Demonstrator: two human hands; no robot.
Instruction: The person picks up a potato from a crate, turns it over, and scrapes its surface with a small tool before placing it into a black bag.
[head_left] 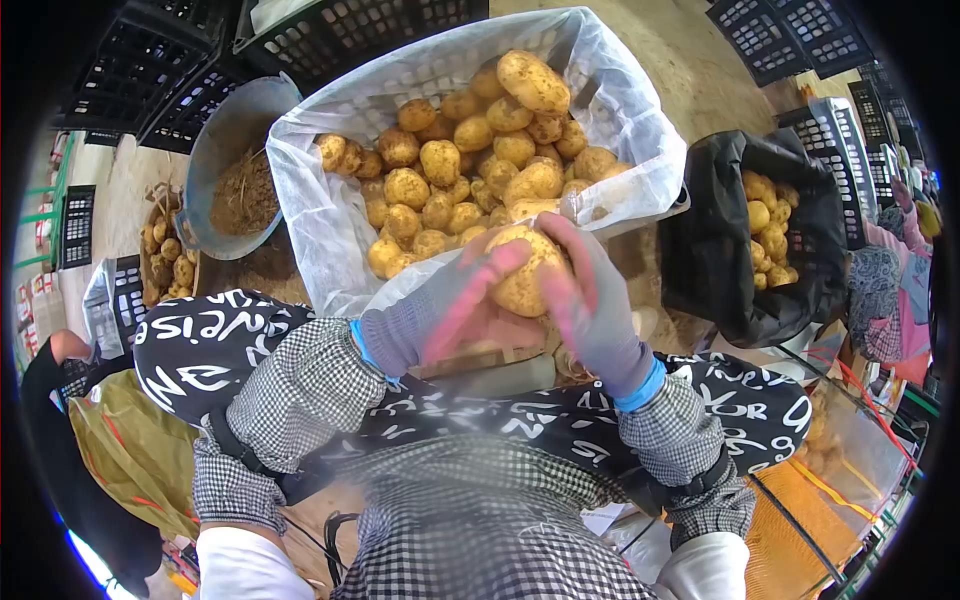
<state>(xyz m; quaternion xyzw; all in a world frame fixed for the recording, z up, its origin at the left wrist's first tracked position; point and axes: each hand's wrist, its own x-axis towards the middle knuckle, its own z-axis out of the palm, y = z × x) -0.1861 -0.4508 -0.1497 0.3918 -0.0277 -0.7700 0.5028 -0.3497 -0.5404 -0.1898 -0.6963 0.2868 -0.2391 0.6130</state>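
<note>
Between my two gloved hands is a large yellow potato (520, 275) with specks of soil on it. My left hand (455, 295), in a grey and pink glove, grips it from the left side. On its right side, my right hand (590, 295) curls its fingers around it. Both hands are over the near edge of a crate lined with white cloth (300, 205). Inside that crate lies a heap of soil-marked potatoes (440, 165). The lower part of the crate's front is hidden behind my hands.
On the left stands a grey-blue bucket (215, 190) with soil in it, beside more potatoes (170, 255). A crate lined in black (700, 240) holds potatoes on the right. Black crates (350, 35) stand behind. Another person in pink (910, 270) is at the far right.
</note>
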